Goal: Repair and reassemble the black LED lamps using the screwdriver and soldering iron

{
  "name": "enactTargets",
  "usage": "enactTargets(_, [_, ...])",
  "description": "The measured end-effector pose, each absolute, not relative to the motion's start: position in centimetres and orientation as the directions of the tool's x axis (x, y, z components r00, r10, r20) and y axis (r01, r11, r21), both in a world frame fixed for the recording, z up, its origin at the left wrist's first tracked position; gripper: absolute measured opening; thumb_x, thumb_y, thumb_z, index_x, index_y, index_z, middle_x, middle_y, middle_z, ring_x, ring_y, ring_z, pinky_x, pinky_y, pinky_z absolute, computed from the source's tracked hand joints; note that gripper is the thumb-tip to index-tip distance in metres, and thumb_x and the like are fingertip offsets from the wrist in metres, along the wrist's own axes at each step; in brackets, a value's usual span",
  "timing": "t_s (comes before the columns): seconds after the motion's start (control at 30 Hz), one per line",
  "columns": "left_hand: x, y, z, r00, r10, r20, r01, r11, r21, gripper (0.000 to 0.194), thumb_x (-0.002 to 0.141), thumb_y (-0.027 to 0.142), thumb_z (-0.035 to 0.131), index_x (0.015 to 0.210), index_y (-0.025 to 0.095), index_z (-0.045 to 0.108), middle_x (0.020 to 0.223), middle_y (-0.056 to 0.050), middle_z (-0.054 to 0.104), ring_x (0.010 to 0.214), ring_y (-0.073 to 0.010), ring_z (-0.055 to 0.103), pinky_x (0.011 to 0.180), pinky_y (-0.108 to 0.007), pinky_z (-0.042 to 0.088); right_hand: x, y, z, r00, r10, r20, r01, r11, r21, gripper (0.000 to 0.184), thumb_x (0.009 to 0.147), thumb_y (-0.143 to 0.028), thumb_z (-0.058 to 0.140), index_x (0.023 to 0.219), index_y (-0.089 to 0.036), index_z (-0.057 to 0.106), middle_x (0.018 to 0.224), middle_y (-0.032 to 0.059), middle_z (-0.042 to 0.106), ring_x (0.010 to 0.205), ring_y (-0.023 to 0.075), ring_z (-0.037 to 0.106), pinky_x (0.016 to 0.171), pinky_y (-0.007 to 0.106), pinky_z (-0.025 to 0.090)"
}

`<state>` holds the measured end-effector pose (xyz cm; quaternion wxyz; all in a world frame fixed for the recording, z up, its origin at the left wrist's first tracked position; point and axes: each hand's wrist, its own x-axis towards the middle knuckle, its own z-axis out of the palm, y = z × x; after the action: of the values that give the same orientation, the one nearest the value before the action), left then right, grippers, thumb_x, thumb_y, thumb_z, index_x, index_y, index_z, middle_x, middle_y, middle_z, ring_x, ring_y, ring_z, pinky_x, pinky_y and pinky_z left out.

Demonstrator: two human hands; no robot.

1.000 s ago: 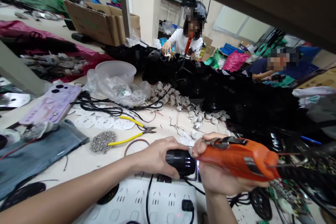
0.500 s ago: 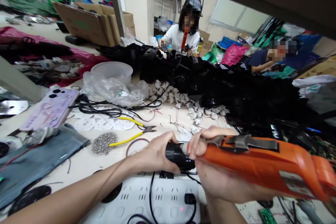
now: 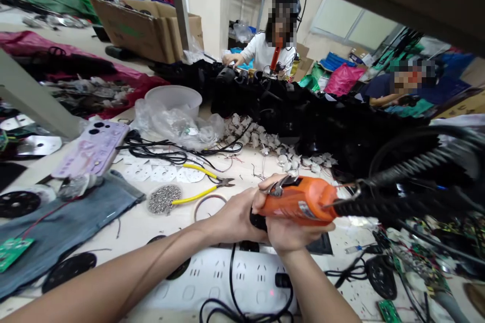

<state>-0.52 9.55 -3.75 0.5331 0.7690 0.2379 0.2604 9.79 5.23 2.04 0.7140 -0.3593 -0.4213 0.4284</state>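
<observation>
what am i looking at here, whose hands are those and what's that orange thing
They belong to the person wearing the camera on their head, which looks forward and down; there is no robot. The right hand holds an orange power tool, probably an electric screwdriver. The left hand grips a black part, mostly hidden. On the table lie yellow-handled pliers, a pile of small metal pieces, a phone and a white power strip. Two other people are farther back.
</observation>
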Motion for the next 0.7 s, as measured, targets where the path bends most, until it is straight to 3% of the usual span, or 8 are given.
enactTargets(0.17, [-0.5,9.5,-4.4,0.752,0.643,0.143,0.045,-0.268,0.962,0.052,0.062,0.031,0.081,0.107,0.020,0.057,0.102,-0.002,0.065,0.092,-0.0232,0.061,0.078,-0.031,0.050,10.2,5.7,1.9,0.303,0.885,0.354,-0.356,0.449,-0.819,0.078,0.052,-0.092,0.053,0.080,-0.021,0.068,0.064,0.0044,0.061,0.056,0.0241,0.062,0.052,0.041,0.054])
enactTargets(0.23, [-0.6,9.5,-4.4,0.765,0.634,0.115,0.037,-0.222,0.974,0.052,0.063,0.033,0.080,0.106,0.019,0.055,0.101,-0.002,0.064,0.093,-0.0230,0.060,0.080,-0.031,0.049,10.6,4.8,2.9,0.283,0.878,0.385,-0.361,0.469,-0.806,0.073,0.060,-0.088,0.053,0.083,-0.021,0.069,0.063,0.0033,0.062,0.052,0.0214,0.060,0.048,0.037,0.051])
enactTargets(0.37, [-0.9,9.5,-3.9,0.747,0.665,-0.003,0.161,-0.177,0.971,0.041,0.070,0.039,0.074,0.099,0.020,0.052,0.098,-0.001,0.059,0.096,-0.0226,0.055,0.084,-0.034,0.045,11.2,1.1,5.3,0.285,0.816,0.504,-0.255,0.571,-0.781,0.017,0.083,-0.040,0.066,0.091,-0.025,0.071,0.059,-0.0022,0.060,0.047,0.0156,0.055,0.047,0.028,0.045])
enactTargets(0.4, [-0.9,9.5,-3.7,0.738,0.675,-0.022,0.188,-0.175,0.966,0.037,0.073,0.041,0.071,0.098,0.021,0.052,0.098,-0.001,0.058,0.097,-0.0228,0.054,0.086,-0.034,0.043,11.2,0.2,5.5,0.269,0.816,0.511,-0.238,0.571,-0.786,0.015,0.088,-0.034,0.061,0.092,-0.025,0.072,0.057,-0.0023,0.060,0.045,0.0149,0.054,0.046,0.028,0.044])
enactTargets(0.5, [-1.0,9.7,-3.3,0.734,0.678,-0.049,0.204,-0.151,0.967,0.031,0.078,0.044,0.064,0.096,0.022,0.051,0.097,0.000,0.056,0.099,-0.0223,0.051,0.087,-0.034,0.041,10.8,-1.4,5.3,0.229,0.863,0.450,-0.257,0.499,-0.828,0.026,0.089,-0.043,0.057,0.093,-0.024,0.073,0.058,-0.0006,0.061,0.047,0.0162,0.055,0.050,0.030,0.044])
enactTargets(0.7, [-0.7,9.6,-2.5,0.731,0.675,-0.094,0.193,-0.073,0.978,0.027,0.072,0.035,0.062,0.090,0.023,0.046,0.091,0.001,0.056,0.093,-0.0203,0.051,0.081,-0.030,0.041,10.0,-0.7,3.4,0.273,0.897,0.348,-0.344,0.429,-0.835,0.072,0.062,-0.085,0.052,0.085,-0.021,0.072,0.059,0.0023,0.061,0.049,0.0183,0.054,0.048,0.031,0.043])
